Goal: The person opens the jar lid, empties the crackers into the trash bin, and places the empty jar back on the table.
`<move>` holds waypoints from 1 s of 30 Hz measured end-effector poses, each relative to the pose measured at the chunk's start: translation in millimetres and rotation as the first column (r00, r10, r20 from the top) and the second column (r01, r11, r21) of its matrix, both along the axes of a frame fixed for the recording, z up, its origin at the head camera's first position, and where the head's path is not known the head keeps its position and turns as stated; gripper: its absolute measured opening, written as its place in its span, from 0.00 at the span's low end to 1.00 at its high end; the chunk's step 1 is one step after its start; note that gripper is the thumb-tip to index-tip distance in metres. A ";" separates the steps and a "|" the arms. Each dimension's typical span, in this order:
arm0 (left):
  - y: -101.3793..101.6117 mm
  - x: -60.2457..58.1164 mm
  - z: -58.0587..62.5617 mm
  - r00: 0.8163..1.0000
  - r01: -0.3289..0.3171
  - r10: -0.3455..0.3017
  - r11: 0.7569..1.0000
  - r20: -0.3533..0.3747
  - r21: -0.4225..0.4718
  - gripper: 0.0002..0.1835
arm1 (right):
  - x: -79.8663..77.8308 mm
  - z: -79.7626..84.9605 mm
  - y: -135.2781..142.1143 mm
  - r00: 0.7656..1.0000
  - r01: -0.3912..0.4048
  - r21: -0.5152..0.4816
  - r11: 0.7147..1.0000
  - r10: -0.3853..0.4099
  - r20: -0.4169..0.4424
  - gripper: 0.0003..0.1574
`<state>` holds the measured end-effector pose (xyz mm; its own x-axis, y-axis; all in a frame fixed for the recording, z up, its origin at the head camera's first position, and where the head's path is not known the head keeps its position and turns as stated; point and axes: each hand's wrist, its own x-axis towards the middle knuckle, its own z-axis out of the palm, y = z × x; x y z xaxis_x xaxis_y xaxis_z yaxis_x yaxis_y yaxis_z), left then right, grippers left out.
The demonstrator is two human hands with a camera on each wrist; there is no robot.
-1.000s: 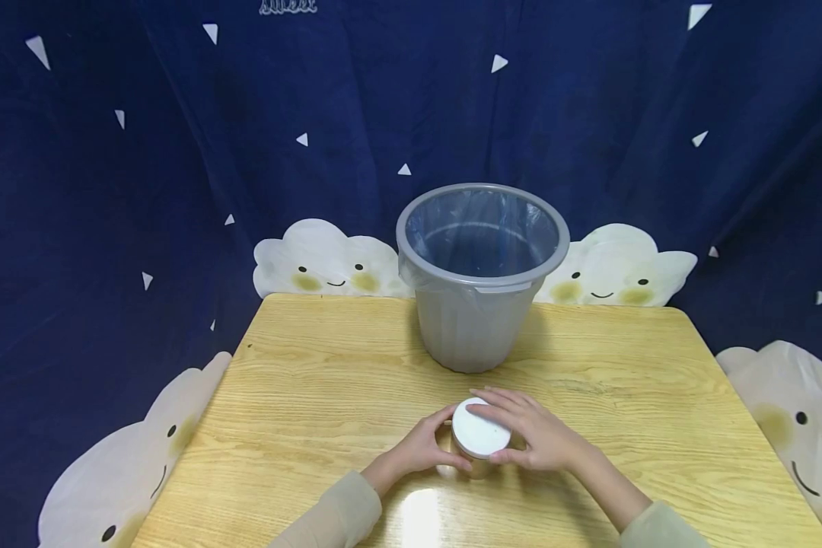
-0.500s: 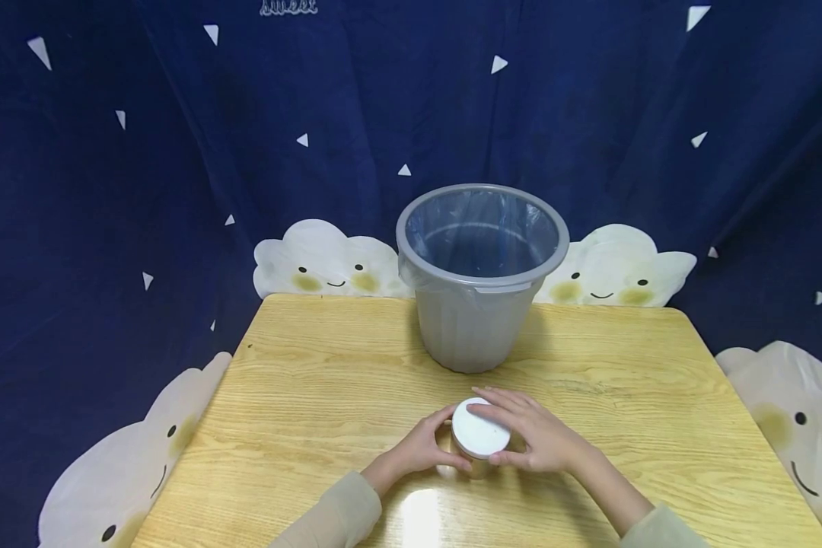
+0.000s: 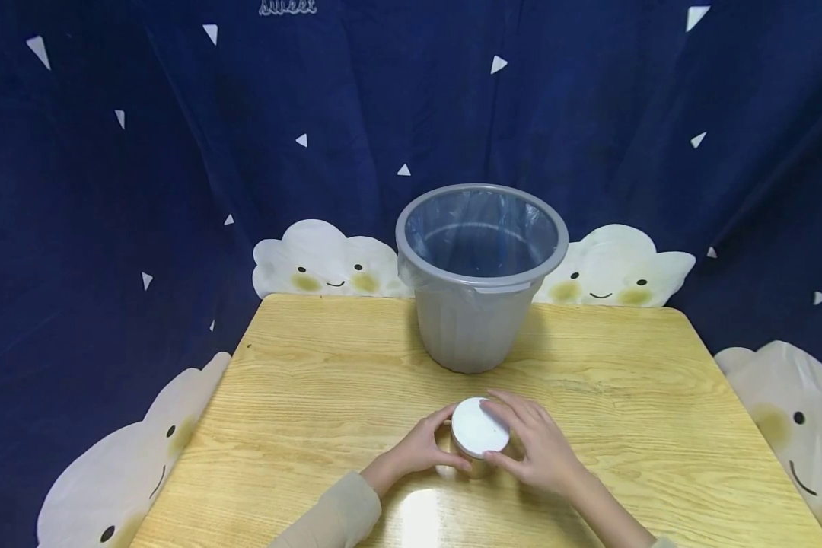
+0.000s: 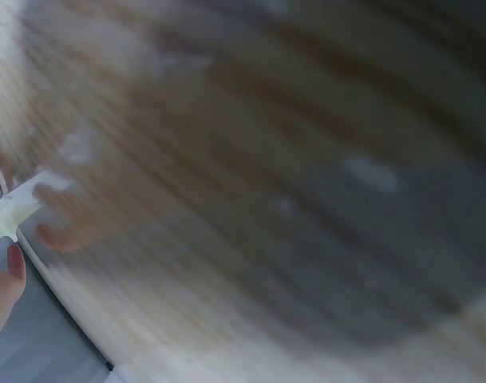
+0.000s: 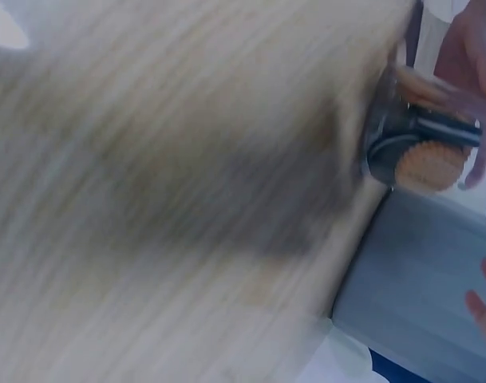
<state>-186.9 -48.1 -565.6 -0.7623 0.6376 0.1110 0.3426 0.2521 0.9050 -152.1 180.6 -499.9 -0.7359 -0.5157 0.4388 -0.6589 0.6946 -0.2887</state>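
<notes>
A clear round jar (image 5: 386, 132) with a white lid (image 3: 479, 429) stands upright near the middle front of the table. Through its wall, in the right wrist view, a round tan piece (image 5: 430, 166) with a ridged edge shows beside something dark. My left hand (image 3: 418, 447) grips the jar's side below the lid, thumb toward me. Over the lid's right side, my right hand (image 3: 540, 449) holds its edge, thumb at the near rim and fingertips at the far part of the top. The left wrist view is mostly blurred wood.
Behind the jar, a grey bin (image 3: 469, 323) with a transparent liner stands at the back of the wooden table (image 3: 315, 380). Hanging past the table's back and sides is a dark blue curtain (image 3: 349, 91) with white triangles and smiling clouds.
My right hand has turned clockwise on the lid. Its fingertips now lie farther right and its forearm has shifted down. The left hand, jar and bin look unmoved.
</notes>
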 end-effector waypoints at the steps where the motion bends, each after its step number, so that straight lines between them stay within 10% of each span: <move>1: -0.1 0.0 -0.3 1.000 0.004 -0.004 1.000 -0.003 0.001 0.50 | 1.6 -0.7 -1.1 1.000 0.011 -0.006 1.000 -0.011 0.001 0.44; 30: 0.3 0.6 1.0 1.000 0.003 -0.003 1.000 0.012 0.025 0.49 | 9.5 -14.3 -12.0 0.997 0.074 -0.031 0.997 -0.074 -0.024 0.45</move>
